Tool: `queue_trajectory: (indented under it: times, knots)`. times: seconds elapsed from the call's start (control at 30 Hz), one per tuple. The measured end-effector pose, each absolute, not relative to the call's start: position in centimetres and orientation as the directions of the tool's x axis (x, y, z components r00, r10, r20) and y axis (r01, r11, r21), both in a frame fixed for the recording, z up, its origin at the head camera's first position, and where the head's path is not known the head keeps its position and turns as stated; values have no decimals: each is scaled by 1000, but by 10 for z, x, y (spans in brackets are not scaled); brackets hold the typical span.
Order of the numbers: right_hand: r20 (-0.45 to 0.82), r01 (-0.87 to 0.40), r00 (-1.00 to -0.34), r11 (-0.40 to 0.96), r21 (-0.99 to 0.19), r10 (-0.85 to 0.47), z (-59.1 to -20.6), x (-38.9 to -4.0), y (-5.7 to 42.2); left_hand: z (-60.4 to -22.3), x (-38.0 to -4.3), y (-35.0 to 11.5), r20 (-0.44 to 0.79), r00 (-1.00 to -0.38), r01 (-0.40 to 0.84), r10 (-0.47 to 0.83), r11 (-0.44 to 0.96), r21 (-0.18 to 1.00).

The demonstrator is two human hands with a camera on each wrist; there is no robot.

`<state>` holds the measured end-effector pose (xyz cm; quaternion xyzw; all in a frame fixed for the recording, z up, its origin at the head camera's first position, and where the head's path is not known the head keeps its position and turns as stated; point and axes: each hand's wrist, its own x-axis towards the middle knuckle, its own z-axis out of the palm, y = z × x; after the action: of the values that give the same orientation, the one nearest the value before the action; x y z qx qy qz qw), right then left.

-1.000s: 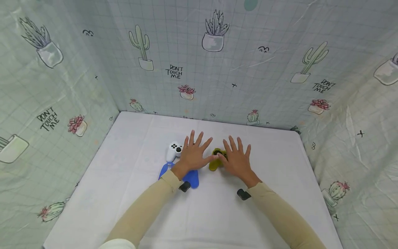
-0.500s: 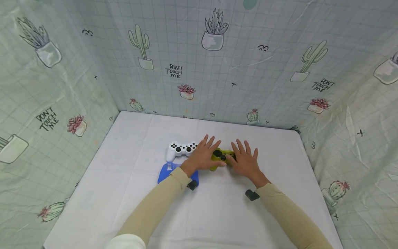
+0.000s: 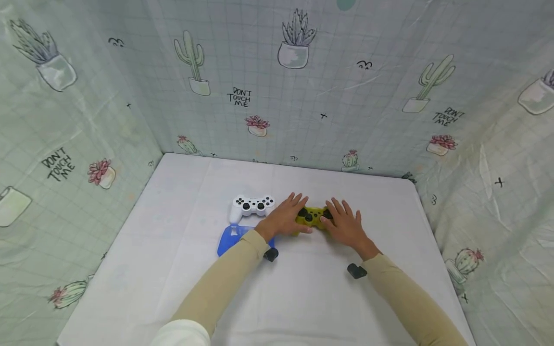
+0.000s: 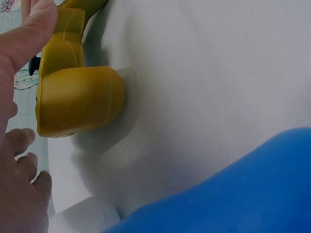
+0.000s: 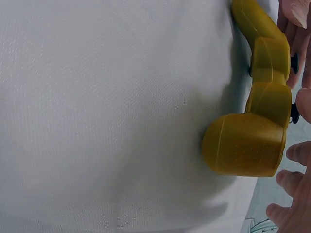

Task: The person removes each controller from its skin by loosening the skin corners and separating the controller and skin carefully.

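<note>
Yellow controller [image 3: 316,217] between left-hand fingers [image 3: 298,203] and right-hand fingers [image 3: 339,208]

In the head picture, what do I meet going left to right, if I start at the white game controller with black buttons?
White game controller → left bare hand → yellow-and-black game controller → right bare hand.

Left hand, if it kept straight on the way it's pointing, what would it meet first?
Probably the yellow controller, close beside it; depth is unclear, so the left hand may be touching it.
</note>
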<state>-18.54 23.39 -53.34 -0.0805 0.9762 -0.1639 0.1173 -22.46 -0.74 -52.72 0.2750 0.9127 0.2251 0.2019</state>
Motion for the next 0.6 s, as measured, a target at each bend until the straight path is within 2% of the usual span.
queue_trajectory:
  times: [0.3,0.6]
  knots:
    - [-248,-116,-940,906,-408,-232,-535,-190,241,-529,-232,-5,-264,-737,384,623,706,595]
    - [-299,-109,-899,824,-557,-321,-530,-197,247,-526,-235,-6,-259,-755,315,603,679,663]
